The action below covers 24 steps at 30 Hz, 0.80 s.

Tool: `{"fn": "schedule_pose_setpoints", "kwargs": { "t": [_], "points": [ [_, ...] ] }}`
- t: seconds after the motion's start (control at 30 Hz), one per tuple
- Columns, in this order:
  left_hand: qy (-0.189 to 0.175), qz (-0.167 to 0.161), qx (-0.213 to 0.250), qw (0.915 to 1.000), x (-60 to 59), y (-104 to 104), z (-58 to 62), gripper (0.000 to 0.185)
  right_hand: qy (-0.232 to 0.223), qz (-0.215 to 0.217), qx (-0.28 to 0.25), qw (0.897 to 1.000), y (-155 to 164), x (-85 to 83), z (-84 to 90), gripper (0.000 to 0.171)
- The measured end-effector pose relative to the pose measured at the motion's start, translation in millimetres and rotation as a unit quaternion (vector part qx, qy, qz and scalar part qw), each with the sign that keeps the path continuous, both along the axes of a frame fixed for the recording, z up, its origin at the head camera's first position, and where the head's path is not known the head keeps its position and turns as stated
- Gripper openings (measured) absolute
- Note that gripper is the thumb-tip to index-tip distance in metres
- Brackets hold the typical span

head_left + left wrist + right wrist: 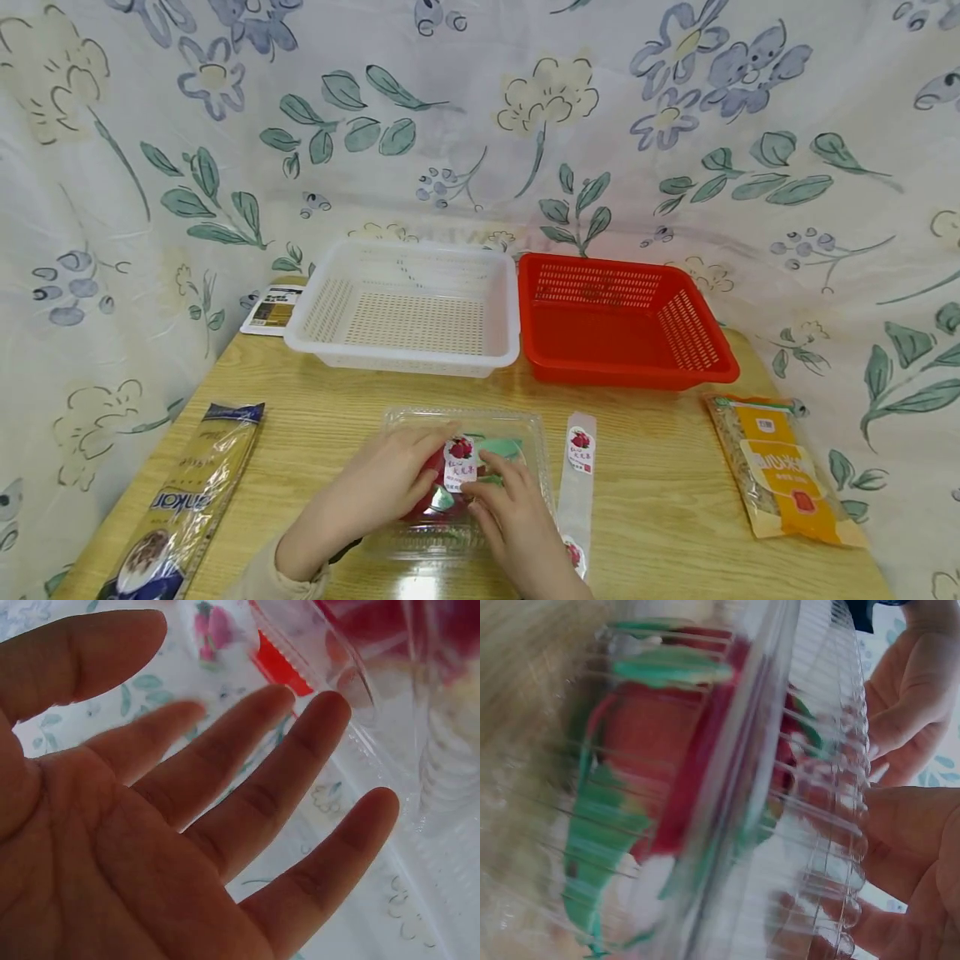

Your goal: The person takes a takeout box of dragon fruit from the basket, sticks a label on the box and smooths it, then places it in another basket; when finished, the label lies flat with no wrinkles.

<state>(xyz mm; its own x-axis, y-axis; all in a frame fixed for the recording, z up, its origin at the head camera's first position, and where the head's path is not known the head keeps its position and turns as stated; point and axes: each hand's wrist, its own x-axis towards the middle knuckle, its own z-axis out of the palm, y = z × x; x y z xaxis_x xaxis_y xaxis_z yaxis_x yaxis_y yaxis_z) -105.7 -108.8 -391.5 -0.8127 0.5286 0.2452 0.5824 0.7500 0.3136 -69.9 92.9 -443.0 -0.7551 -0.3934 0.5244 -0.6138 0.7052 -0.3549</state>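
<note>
A clear plastic box (pixel 525 433) holding red fruit with green tops sits at the table's near middle. My left hand (pixel 390 483) lies over its left half with the fingers straight; in the left wrist view the left hand (pixel 225 810) is spread beside the box (pixel 420 750). My right hand (pixel 510 512) lies on the box's right front, and its fingertips pinch the lower end of a white strawberry label (pixel 459 462) on the lid. In the blurred right wrist view the box (pixel 705 787) fills the frame, with the right hand's fingers (pixel 922 847) curled at its ribbed edge.
A loose clear strip with a strawberry sticker (pixel 579 487) lies right of the box. Behind it stand a white basket (pixel 502 333) and a red basket (pixel 720 358). A long pasta packet (pixel 187 500) lies at the left, an orange packet (pixel 783 479) at the right, a small card (pixel 273 308) at the back left.
</note>
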Motion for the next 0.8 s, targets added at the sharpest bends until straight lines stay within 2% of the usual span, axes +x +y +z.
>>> {"fn": "schedule_pose_setpoints", "kwargs": {
  "t": [0.13,0.27,0.33,0.4,0.47,0.53,0.67,0.73,0.8],
  "points": [
    [0.019,0.039,-0.034,0.9985,15.2,0,-4.3,0.063,0.030,0.000,0.024,0.999,2,3.1,-4.1,0.034],
    [0.048,0.080,-0.082,0.9922,37.0,7,-12.3,0.052,0.069,0.008,0.048,0.996,4,2.7,-8.9,0.025],
    [0.061,0.100,-0.092,0.9888,45.5,13,-18.4,0.046,0.085,0.005,0.053,0.995,3,2.0,-11.0,0.034],
    [0.077,0.126,-0.083,0.9856,51.0,19,-24.9,0.040,0.097,-0.003,0.057,0.994,3,1.6,-12.6,0.048],
    [0.101,0.151,-0.060,0.9816,52.5,26,-31.6,0.036,0.103,-0.018,0.064,0.992,2,1.6,-13.4,0.053],
    [0.131,0.172,-0.028,0.9760,50.6,32,-38.3,0.030,0.102,-0.036,0.071,0.992,1,1.7,-12.8,0.050],
    [0.172,0.212,0.008,0.9621,39.2,43,-51.3,0.028,0.075,-0.077,0.087,0.990,-5,-1.0,-8.6,0.031],
    [0.164,0.239,0.007,0.9571,33.2,47,-55.5,0.031,0.050,-0.096,0.093,0.990,-8,-4.3,-6.0,0.031],
    [0.140,0.262,-0.001,0.9549,29.0,49,-58.4,0.037,0.019,-0.113,0.101,0.988,-12,-7.5,-4.2,0.036]
  ]
}}
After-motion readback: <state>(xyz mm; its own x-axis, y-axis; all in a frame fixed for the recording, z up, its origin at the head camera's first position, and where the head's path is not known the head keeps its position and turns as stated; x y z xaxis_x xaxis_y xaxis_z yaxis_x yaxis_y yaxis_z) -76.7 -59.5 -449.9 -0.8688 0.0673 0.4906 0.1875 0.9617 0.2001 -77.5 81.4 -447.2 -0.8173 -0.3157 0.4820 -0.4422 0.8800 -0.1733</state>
